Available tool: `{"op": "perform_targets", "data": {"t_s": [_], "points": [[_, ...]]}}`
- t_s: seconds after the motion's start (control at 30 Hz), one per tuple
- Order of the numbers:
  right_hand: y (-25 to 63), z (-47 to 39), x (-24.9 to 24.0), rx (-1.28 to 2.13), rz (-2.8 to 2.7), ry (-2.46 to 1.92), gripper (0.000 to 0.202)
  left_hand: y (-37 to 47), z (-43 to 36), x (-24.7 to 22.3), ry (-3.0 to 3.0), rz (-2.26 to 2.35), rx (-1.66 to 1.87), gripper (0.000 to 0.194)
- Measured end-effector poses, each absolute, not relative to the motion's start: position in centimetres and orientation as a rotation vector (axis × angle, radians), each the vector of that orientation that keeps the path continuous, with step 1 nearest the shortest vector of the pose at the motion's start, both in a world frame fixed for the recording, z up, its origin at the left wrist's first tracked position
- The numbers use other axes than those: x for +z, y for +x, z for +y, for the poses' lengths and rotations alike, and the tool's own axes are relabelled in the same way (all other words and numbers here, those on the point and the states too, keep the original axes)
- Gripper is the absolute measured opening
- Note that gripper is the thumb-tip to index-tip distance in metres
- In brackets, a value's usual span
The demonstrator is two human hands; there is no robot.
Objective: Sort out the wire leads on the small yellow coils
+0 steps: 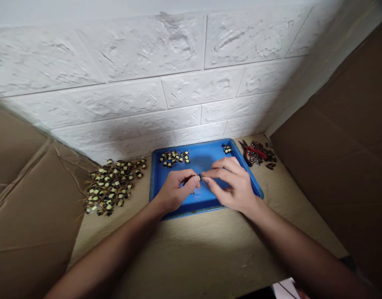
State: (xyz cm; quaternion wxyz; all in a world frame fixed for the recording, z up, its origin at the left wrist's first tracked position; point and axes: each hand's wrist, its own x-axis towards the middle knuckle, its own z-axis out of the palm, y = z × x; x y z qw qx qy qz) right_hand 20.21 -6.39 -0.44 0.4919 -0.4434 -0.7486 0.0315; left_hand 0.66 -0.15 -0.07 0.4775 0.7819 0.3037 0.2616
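Observation:
Over the blue tray (206,151), my left hand (178,187) pinches a small black-and-yellow wire-wound coil (199,177) between thumb and forefinger. From the right, my right hand (232,180) closes its thumb and fingertips at the coil's near side, on what looks like a thin wire lead. The fingertips hide most of that lead. Fine copper-coloured wires (197,196) lie in the tray below the hands. A cluster of similar coils (174,158) sits in the tray's far left, and a few more coils (227,148) are in its far right corner.
Left of the tray, a large heap of coils (111,187) lies on the pale wooden table (209,249). Red-handled cutters (254,153) rest among small dark and shiny pieces (268,160) at right. Cardboard panels (343,124) flank both sides; a white brick-patterned wall (184,91) stands behind.

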Motion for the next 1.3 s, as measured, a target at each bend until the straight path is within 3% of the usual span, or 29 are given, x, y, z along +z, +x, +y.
{"op": "perform_targets", "data": {"t_s": [0.23, 0.4, 1.3], "points": [[20.32, -6.41, -0.26, 0.198, -1.801, -1.092, 0.011, 0.69, -0.04, -0.16, 1.835, 0.732, 0.629, 0.031], [20.48, -6.4, -0.29, 0.165, -1.862, -1.062, 0.019, 0.67, -0.04, -0.11, 1.852, 0.74, 0.636, 0.032], [20.19, -6.07, -0.62, 0.146, -1.862, -1.112, 0.007, 0.67, 0.14, -0.52, 2.019, 0.781, 0.529, 0.034]]}}
